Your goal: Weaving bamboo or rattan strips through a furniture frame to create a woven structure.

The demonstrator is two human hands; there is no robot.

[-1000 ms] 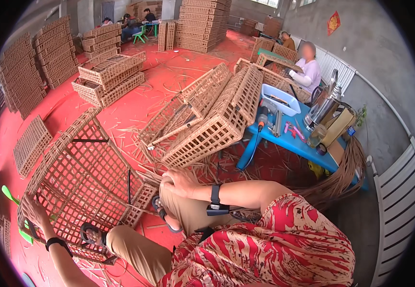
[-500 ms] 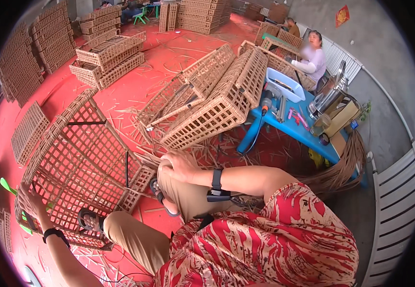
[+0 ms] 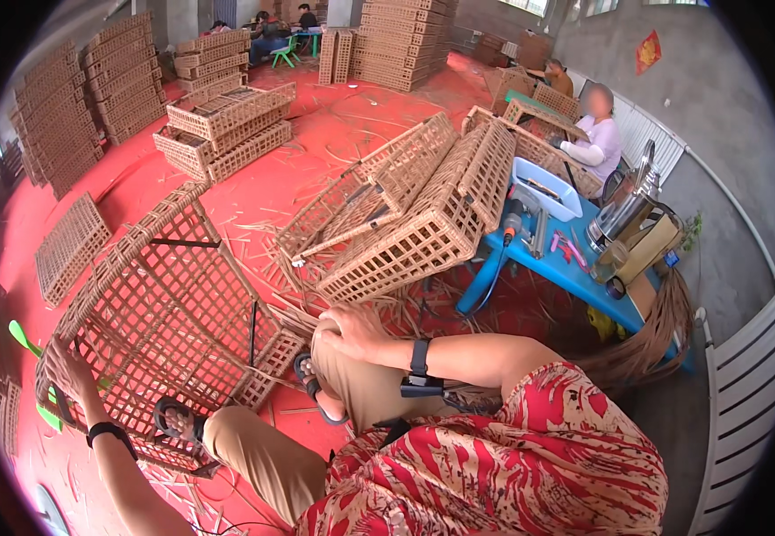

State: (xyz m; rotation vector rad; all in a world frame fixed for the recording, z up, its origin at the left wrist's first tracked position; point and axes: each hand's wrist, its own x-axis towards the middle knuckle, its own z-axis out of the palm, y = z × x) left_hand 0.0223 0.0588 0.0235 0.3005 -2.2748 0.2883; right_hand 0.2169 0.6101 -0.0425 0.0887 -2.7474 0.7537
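Note:
A large open-lattice rattan frame (image 3: 151, 313) with dark bars stands tilted on the floor to my left. My left hand (image 3: 69, 373) grips its left rim, fingers bent over the edge. My left sandalled foot (image 3: 177, 418) rests against the lattice near its lower part. On my right knee lies my right hand (image 3: 353, 332), holding nothing, with its fingers spread over the trouser cloth. Just beyond that knee, several woven rattan pieces (image 3: 405, 241) lean together at an angle.
To the right, a blue table (image 3: 544, 272) bears a power drill (image 3: 513, 219), a light-blue tray (image 3: 562, 198) and a metal flask (image 3: 615, 219). Rattan strands (image 3: 665, 313) hang off it. Cane scraps litter the red floor (image 3: 235, 201). Stacked rattan pieces (image 3: 227, 125) and other people are farther back.
The view has tilted up a little, so the scene sits lower and farther right. My left hand stays at the frame's rim and my right hand on the knee.

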